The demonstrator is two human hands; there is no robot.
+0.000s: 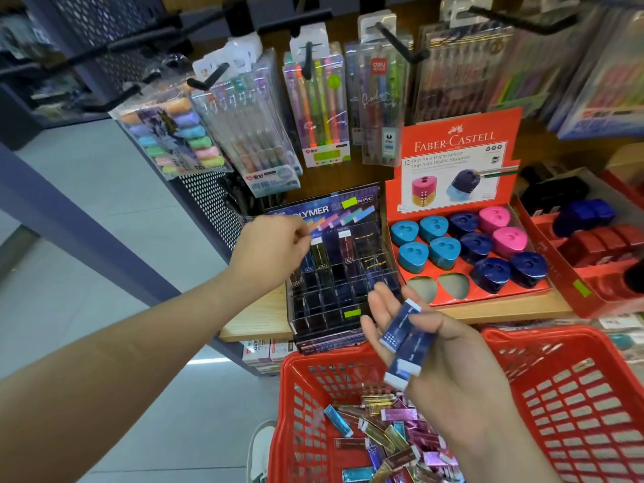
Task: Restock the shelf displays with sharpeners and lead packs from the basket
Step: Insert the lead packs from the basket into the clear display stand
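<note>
A dark compartmented lead display stands on the wooden shelf, with a few packs upright in its back rows. My left hand hovers over its back left corner, fingers pinched together; whether it holds a pack is hidden. Palm up above the basket, my right hand holds dark blue lead packs with white ends. The red basket below contains several lead packs in blue, pink, gold and brown. To the right, the red sharpener display holds teal, navy and pink sharpeners, with two front slots empty.
Pen and highlighter packs hang from hooks above the shelf. Another red tray with blue and red items sits at the far right. A perforated shelf panel and tiled floor lie to the left. A white shoe shows by the basket.
</note>
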